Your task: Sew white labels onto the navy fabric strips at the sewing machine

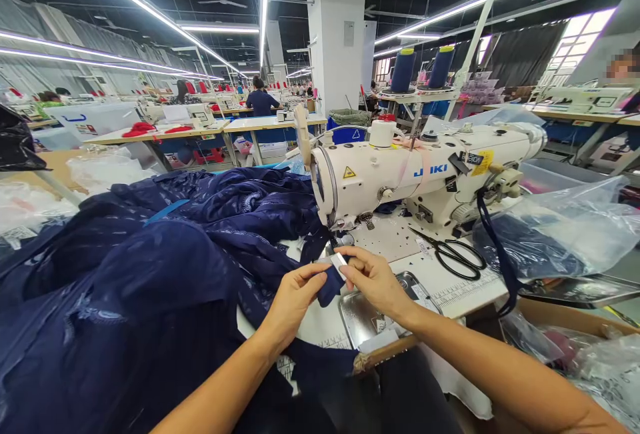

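In front of the white sewing machine (370,171), my left hand (295,297) pinches a small piece of navy fabric (330,287) between thumb and fingers. My right hand (373,281) grips a small white label (339,261) against the same fabric from the right. Both hands are close together, just below the machine's needle area. A large heap of navy garments (165,274) spreads over the left side of the table and up to the machine head.
Black scissors (453,254) lie right of my hands on the white table (467,297). A metal plate (355,321) is near the table's front edge. Clear plastic bags (565,227) lie at the right. Navy thread cones (403,73) stand behind. A person (261,99) sits further back.
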Demonstrator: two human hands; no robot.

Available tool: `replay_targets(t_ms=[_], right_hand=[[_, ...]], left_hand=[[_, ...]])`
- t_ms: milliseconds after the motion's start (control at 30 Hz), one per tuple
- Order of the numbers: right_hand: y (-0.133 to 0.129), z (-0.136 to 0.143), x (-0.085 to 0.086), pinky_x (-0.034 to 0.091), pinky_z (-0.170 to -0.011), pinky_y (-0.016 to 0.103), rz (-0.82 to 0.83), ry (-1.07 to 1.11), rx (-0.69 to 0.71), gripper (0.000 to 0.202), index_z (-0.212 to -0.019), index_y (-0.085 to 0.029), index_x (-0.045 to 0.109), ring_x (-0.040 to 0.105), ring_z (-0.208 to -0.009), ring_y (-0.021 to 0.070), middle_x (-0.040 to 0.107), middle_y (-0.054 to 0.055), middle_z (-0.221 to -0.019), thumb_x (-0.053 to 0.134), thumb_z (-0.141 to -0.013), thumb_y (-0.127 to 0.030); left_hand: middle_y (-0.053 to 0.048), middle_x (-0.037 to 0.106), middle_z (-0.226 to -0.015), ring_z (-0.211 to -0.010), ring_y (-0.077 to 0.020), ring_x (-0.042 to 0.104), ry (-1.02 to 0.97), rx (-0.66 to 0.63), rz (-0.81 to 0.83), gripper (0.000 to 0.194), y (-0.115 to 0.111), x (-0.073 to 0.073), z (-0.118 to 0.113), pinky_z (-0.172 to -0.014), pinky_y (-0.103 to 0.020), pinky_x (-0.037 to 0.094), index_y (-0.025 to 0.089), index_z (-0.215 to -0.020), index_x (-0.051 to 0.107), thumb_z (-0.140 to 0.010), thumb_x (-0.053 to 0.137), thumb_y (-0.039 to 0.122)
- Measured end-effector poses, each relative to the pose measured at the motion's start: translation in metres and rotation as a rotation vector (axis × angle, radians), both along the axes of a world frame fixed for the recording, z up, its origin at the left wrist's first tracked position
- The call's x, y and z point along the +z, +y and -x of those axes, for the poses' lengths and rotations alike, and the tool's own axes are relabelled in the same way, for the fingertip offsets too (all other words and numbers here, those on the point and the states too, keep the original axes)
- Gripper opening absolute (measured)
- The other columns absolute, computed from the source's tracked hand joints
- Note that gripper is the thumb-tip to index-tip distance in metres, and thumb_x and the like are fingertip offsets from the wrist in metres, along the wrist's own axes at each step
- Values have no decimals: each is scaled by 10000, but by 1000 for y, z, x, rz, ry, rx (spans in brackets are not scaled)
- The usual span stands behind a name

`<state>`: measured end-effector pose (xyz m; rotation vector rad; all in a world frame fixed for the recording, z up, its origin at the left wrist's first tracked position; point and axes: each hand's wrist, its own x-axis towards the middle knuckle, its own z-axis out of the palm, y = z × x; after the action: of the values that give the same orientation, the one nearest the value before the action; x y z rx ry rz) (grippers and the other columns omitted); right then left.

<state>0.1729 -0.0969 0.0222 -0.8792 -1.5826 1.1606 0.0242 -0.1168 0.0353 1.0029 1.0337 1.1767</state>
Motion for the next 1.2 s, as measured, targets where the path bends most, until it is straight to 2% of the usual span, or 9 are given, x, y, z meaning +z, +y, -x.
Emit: replay_targets(t_ms=[367, 733, 1200], right_hand=[[-1, 2, -1, 418, -549, 254, -26, -58, -14, 300, -1039, -163, 560, 492, -479, 94, 389, -88, -490, 492, -773, -283], [-2, 3, -5, 391, -550, 240, -104, -130, -84, 302, -1040, -158, 581, 450, -465, 87, 377, -84, -481, 481, -771, -252], [-2, 5, -3, 406, -544, 230, -63, -98, -57, 296, -1020, -154, 576, 436, -448, 81, 381, -92, -462, 488, -753, -243]], left_hand=[[37, 509, -492, -439, -41, 298, -14, 16, 19, 192, 1, -2, 1, -436, -208, 206, 159, -697, 703, -546, 719, 276], [36, 509, -520, -439, -25, 306, 7, 12, 41, 220, 2, -5, 3, -432, -192, 216, 144, -718, 701, -535, 726, 265], [44, 492, -507, -441, -30, 300, 45, 3, 42, 192, 4, -7, 4, -423, -196, 184, 150, -685, 690, -536, 715, 268]])
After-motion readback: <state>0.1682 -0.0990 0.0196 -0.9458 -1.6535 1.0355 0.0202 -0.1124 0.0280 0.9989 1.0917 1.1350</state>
